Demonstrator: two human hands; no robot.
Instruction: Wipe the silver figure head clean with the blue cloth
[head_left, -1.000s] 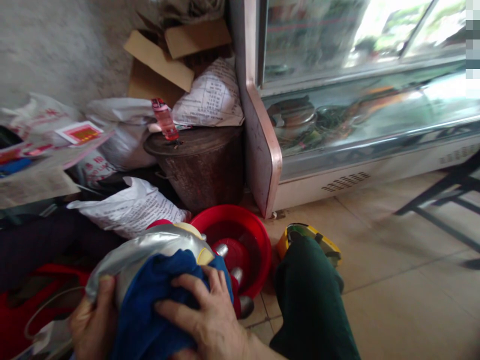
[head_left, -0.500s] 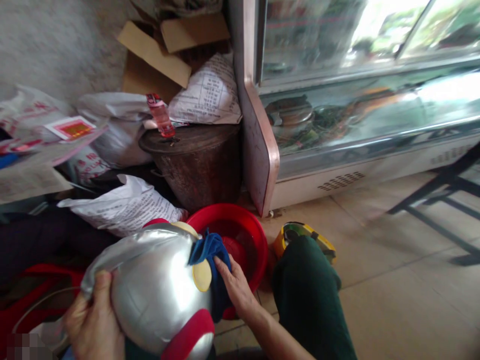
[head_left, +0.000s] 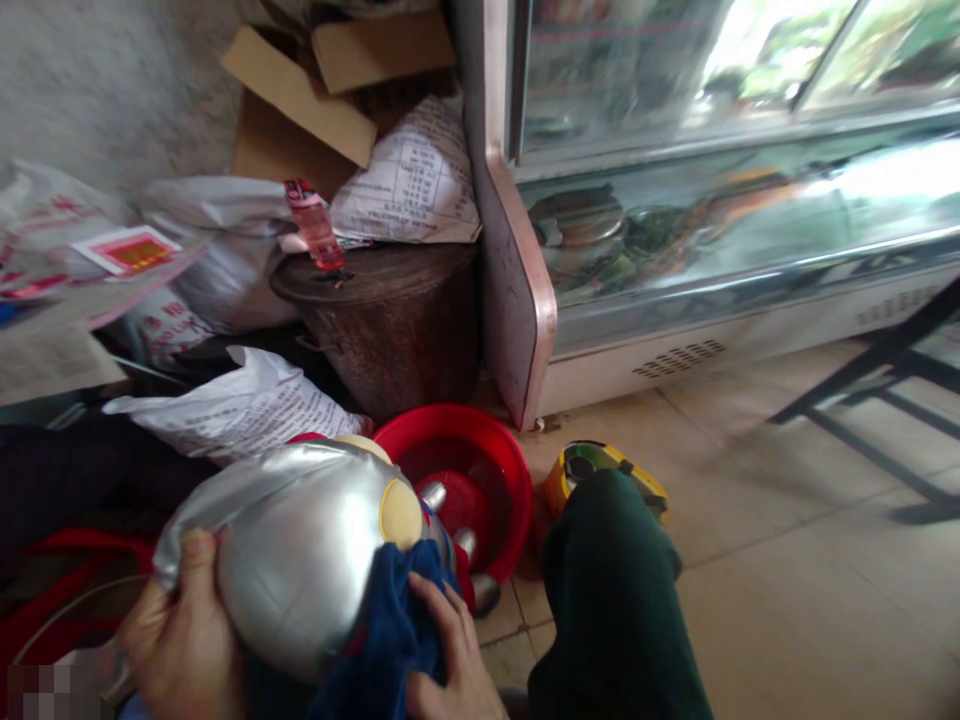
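Food shop: glass display chiller (head_left: 712, 200)

Counted: 1 silver toy head (head_left: 300, 560), 1 blue cloth (head_left: 390, 640), 1 red basin (head_left: 480, 450), 1 pink bottle (head_left: 315, 228), 2 hands, 1 brown drum (head_left: 397, 330).

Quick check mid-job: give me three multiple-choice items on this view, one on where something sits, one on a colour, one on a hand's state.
1. Where does the pink bottle stand?
A. on the dark drum's lid
B. in the red basin
C. on the floor tiles

2. What colour is the cloth?
A. yellow
B. blue
C. white

3. What is the left hand doing?
A. hanging free
B. gripping the silver toy head
C. resting in the basin

Answers:
1 A, it stands on the drum.
2 B, blue folds under the right hand.
3 B, fingers clasp the silver toy head.
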